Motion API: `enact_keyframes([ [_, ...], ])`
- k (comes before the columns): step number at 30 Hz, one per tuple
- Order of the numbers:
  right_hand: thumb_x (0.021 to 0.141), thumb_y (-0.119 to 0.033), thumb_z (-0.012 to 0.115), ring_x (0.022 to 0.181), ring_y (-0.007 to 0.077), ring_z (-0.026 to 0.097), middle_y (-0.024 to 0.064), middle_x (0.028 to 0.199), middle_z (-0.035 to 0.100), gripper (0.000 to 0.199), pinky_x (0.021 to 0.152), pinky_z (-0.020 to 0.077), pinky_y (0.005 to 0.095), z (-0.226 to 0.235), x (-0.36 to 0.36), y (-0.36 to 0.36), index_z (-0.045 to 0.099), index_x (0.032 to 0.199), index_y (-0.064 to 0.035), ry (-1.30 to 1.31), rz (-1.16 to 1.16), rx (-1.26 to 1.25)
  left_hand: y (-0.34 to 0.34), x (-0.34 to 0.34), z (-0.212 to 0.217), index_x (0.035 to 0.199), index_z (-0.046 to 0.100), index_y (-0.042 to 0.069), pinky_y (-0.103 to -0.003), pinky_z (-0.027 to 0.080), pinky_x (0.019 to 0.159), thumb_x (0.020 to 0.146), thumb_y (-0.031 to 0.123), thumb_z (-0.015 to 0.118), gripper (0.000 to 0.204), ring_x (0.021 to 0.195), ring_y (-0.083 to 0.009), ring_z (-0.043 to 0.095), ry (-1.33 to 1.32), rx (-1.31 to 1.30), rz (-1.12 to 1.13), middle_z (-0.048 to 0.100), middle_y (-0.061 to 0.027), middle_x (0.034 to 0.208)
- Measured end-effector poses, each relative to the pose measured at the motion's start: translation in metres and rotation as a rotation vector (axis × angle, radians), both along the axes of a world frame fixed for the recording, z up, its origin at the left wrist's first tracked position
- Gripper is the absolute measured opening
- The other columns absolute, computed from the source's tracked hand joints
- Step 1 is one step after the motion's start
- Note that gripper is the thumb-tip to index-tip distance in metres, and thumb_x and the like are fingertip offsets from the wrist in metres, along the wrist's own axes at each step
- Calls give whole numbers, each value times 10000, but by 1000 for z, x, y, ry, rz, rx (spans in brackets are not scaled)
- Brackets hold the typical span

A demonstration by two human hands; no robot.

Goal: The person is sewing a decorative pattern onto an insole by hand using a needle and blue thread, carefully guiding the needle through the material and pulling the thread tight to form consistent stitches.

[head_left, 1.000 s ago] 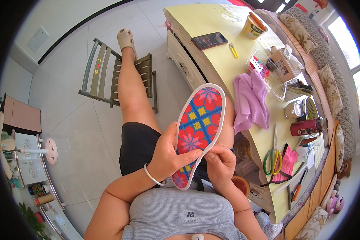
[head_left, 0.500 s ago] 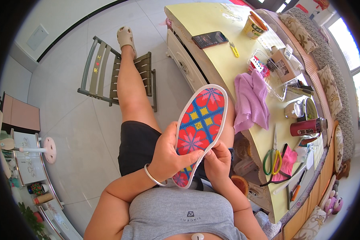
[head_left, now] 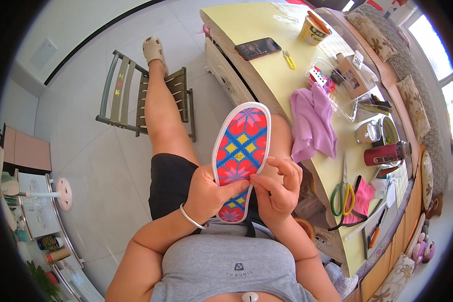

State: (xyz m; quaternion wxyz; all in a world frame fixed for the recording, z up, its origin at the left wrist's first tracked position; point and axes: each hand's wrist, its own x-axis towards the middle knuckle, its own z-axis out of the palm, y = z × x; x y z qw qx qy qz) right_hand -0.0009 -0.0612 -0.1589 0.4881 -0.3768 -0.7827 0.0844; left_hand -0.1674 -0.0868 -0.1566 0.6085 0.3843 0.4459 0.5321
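Red-blue, seemingly embroidered insole [head_left: 240,151], white-edged

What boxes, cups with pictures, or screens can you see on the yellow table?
Phone: flat dark rectangle, lit screen, far end of the table.
Paper cup: round, yellow-green printed wrap, beyond the phone.
Cardboard box: small, brown, right of the purple cloth.

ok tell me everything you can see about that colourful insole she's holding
The insole is a flat, foot-shaped piece with a white bound edge and a stitched-looking face of red flowers, yellow diamonds and blue ground. It looks like fabric. It is held over the lap, toe end pointing away from the person, face up toward the camera. The left hand grips its lower half, thumb across the face; the right hand pinches its right edge with the fingertips. Its heel end is partly covered.
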Motion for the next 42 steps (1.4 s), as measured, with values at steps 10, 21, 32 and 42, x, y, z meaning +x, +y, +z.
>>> enact_keyframes([
  [10, 1012, -141, 484, 701, 151, 488, 57, 927, 566, 109, 692, 545, 326, 45, 117, 19, 502, 1023, -34, 1465, 630, -446, 49, -68, -38, 927, 681, -46, -312, 534, 710, 804, 36, 718, 152, 751, -163, 676, 618, 92, 503, 718, -95, 859],
  [21, 935, -59, 584, 718, 217, 556, 120, 772, 568, 125, 732, 515, 326, 32, 359, 34, 593, 947, 65, 1149, -548, 473, 60, -93, -52, 992, 649, -43, -314, 525, 752, 802, 24, 701, 208, 802, -179, 671, 614, 82, 675, 704, -111, 910],
  [32, 743, 72, 658, 550, 212, 539, 70, 655, 570, 157, 499, 424, 311, 17, 11, 23, 659, 873, -16, 168, 31, -129, 16, -14, 10, 977, 662, -41, -260, 530, 738, 841, 71, 715, 184, 787, -120, 661, 67, 51, 256, 710, -76, 911],
  [42, 721, 28, 682, 528, 224, 514, 56, 613, 511, 156, 476, 420, 333, 14, -11, 25, 654, 864, -25, 37, 99, -33, 8, -8, 16, 992, 673, -29, -251, 528, 731, 845, 56, 718, 175, 810, -110, 662, 5, 30, 199, 712, -68, 932],
])
